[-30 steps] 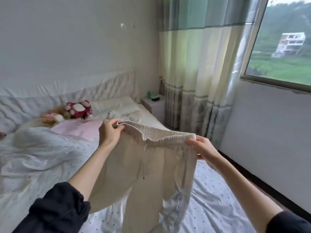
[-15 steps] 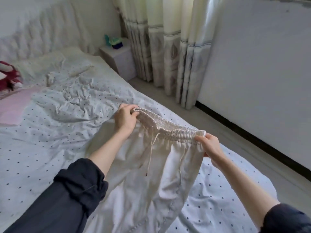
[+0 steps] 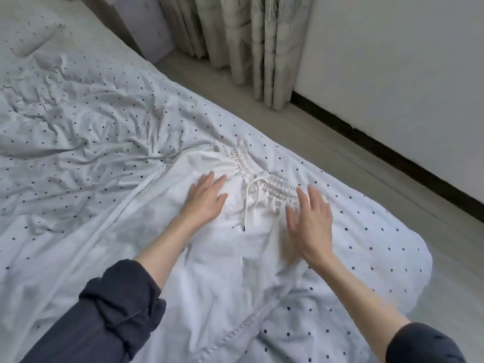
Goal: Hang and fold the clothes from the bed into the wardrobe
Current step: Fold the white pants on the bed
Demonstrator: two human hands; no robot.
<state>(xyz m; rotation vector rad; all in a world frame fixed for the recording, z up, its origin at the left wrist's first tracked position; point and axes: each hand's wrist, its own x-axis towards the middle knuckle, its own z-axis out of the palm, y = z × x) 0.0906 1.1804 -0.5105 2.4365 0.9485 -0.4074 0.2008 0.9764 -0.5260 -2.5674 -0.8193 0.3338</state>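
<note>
While both flat hands — left hand (image 3: pixel 205 199), right hand (image 3: pixel 311 221) — hold nothing, white trousers (image 3: pixel 235 247) are smoothed on the bed (image 3: pixel 78 113), waistband at 12 o'clock — folding barely begun, wardrobe unseen.

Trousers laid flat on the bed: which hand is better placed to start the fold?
Probably the right hand: it hovers at the trousers' waistband end, while the left hand rests mid-fabric.
</note>
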